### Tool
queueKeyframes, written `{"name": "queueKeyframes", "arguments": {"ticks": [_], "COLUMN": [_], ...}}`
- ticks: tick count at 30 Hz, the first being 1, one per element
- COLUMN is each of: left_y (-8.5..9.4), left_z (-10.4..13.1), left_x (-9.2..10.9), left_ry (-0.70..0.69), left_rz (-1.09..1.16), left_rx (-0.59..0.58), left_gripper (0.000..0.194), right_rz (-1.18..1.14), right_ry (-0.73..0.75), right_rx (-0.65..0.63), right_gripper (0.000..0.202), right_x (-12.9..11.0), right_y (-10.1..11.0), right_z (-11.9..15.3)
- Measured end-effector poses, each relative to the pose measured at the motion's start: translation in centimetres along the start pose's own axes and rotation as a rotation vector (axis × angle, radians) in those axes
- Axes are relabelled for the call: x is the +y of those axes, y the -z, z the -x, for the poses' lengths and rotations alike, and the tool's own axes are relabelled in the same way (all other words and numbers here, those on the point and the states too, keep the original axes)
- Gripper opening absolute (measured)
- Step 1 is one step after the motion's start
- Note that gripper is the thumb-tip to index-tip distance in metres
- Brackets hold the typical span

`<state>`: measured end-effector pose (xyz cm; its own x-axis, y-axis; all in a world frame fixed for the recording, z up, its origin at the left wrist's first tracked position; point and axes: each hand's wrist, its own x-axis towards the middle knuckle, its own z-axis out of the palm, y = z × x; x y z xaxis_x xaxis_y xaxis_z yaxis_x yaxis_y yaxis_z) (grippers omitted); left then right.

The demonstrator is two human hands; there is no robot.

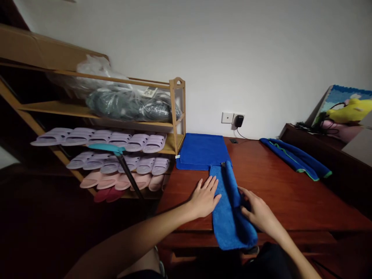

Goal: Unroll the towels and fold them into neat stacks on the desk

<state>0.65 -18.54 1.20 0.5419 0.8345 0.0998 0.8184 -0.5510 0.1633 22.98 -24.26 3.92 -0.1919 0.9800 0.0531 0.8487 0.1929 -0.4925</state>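
Observation:
A bright blue towel (225, 228) lies partly folded along its length, its near end hanging over the table's front edge. My left hand (204, 197) rests flat with fingers spread, across the towel's left edge and the wood. On the other side, my right hand (255, 208) has thumb and fingers curled round the raised right fold of the towel. Just beyond, a darker blue folded cloth (203, 149) lies flat, its near right corner touching the towel's far end. A blue towel with green edging (293, 157) lies rumpled at the right.
The reddish wooden table (273, 193) meets the wall at the back. A black charger (239, 121) is plugged in there, its cord running along the table. A wooden rack (177, 116) with slippers (128, 141) stands left, a teal-topped pole (128, 170) before it. A yellow plush (351, 111) sits right.

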Motion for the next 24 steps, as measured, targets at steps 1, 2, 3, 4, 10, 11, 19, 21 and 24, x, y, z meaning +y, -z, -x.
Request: {"name": "queueKeyframes", "arguments": {"ticks": [1, 2, 3, 4, 10, 11, 19, 21, 24], "left_y": [0.0, 0.0, 0.0, 0.0, 0.4, 0.5, 0.7, 0.8, 1.0], "left_z": [0.0, 0.0, 0.0, 0.0, 0.6, 0.7, 1.1, 1.1, 1.2], "left_x": [-0.1, -0.1, -0.2, -0.2, 0.0, 0.0, 0.0, 0.0, 0.0], "left_ry": [0.000, 0.001, 0.002, 0.003, -0.098, -0.142, -0.195, -0.193, -0.186], "left_rz": [0.006, 0.011, 0.015, 0.019, 0.022, 0.027, 0.098, 0.108, 0.120], "left_rx": [-0.002, -0.001, 0.001, 0.004, 0.118, 0.126, -0.050, -0.055, -0.066], "left_gripper": [0.061, 0.061, 0.061, 0.061, 0.059, 0.060, 0.073, 0.073, 0.072], "right_rz": [-0.042, -0.069, -0.078, -0.069, 0.101, 0.128, 0.230, 0.219, 0.204], "right_ry": [-0.003, -0.013, -0.029, -0.043, 0.126, 0.174, 0.156, 0.085, -0.018], "right_rx": [-0.018, -0.028, -0.024, -0.002, 0.156, 0.111, -0.247, -0.232, -0.261], "right_gripper": [0.067, 0.068, 0.068, 0.067, 0.053, 0.055, 0.058, 0.060, 0.062], "right_x": [1.4, 2.8, 4.0, 4.9, 3.1, 2.1, 4.4, 7.2, 10.6], "right_y": [0.5, 1.1, 1.6, 2.1, 2.1, 1.6, 2.5, 4.0, 5.3], "right_z": [0.2, 0.3, 0.5, 0.6, 0.2, 0.1, 0.4, 1.1, 2.1]}}
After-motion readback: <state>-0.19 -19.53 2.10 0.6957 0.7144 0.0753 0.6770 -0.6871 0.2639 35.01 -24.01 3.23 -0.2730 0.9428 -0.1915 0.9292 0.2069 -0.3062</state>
